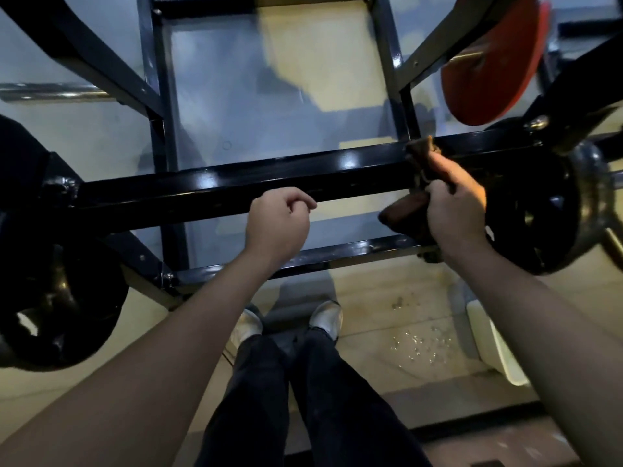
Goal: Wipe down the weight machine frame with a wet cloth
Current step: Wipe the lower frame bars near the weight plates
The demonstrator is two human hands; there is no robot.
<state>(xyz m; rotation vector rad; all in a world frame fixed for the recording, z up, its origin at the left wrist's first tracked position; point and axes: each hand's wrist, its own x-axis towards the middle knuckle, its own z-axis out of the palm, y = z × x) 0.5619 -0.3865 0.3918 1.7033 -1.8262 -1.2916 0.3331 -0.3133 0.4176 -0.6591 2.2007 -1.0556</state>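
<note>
While the right hand (453,210) grips a dark brown cloth (409,210) bunched against the black crossbar (236,187) of the weight machine frame, the relation that matters is simple: the bar's long axis runs side to side across the view, rising slightly toward the right, and nearly all of its bare length lies to the left of that grip. The cloth is wrapped over the bar's right end, part of it showing above the bar and part hanging below, with the fingers curled round it, so the grip is clamped on the cloth. The left hand (278,220) sits near the middle of the same bar, just in front of its lower edge, fingers loosely curled and holding nothing; whether the knuckles touch the metal I cannot tell. The right hand is plainly the nearer one to the work. A stroke leftward along the bar looks open until it meets the left hand, which would probably have to lift away. To the right the room is tight: a black weight plate (539,210) and its hub stand just beside the cloth, and a red plate (488,72) hangs above. A lower rail (337,254) runs parallel below, near the wrists, with the floor (387,315) beneath.
</note>
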